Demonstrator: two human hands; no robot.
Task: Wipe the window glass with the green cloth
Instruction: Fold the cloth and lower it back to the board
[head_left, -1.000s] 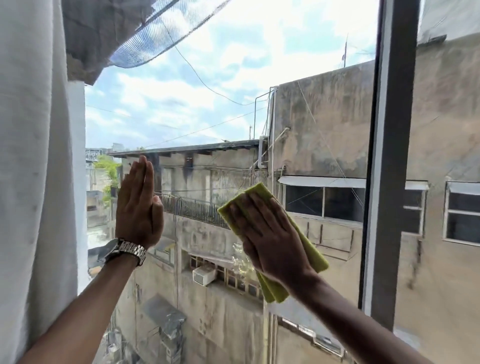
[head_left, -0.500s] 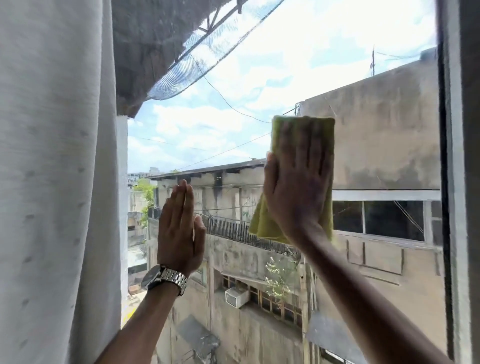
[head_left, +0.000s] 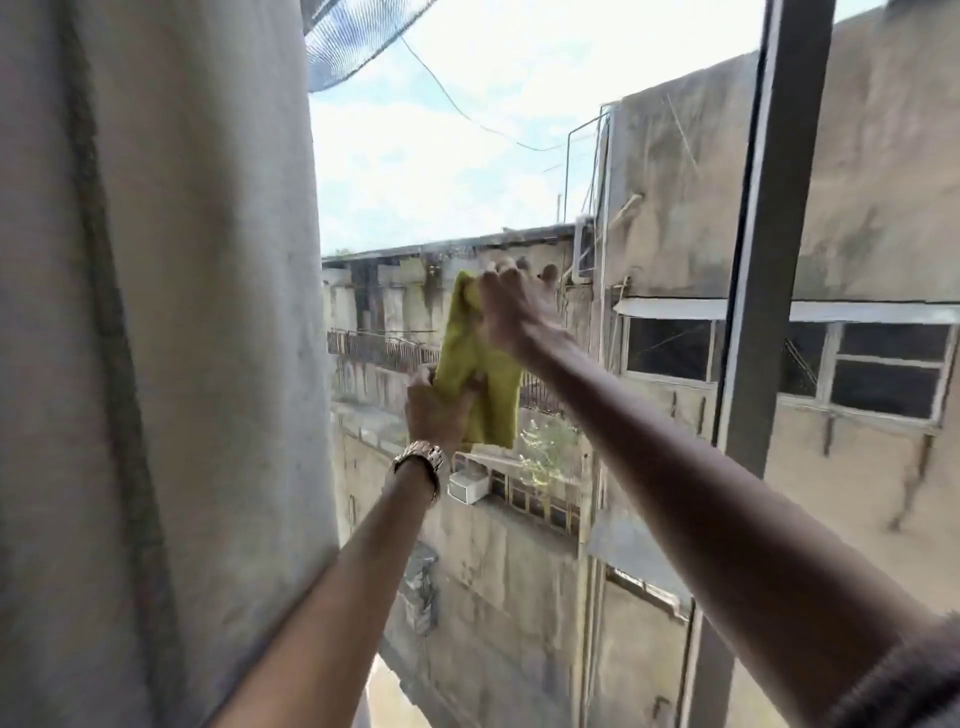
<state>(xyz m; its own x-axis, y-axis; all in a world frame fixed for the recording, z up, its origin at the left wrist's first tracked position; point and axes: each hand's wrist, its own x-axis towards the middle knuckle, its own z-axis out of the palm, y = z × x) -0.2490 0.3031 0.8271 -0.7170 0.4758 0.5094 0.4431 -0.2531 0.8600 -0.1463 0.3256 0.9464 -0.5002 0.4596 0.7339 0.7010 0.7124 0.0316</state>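
The green cloth (head_left: 480, 379) hangs in front of the window glass (head_left: 467, 166), between my two hands. My right hand (head_left: 511, 306) pinches its upper edge, fingers curled at the top. My left hand (head_left: 436, 410), with a metal watch on the wrist, grips the cloth's lower left part from below. The cloth looks folded and droops down between the two grips. Both arms reach forward and up toward the pane.
A pale curtain (head_left: 156, 312) fills the left side, close to my left arm. A dark vertical window frame bar (head_left: 774, 234) stands right of my right arm. Grey buildings and sky show through the glass.
My right hand stopped pressing the cloth flat on the glass and now pinches its top. My left hand left the pane and took hold of the cloth's lower part. The view shifted left.
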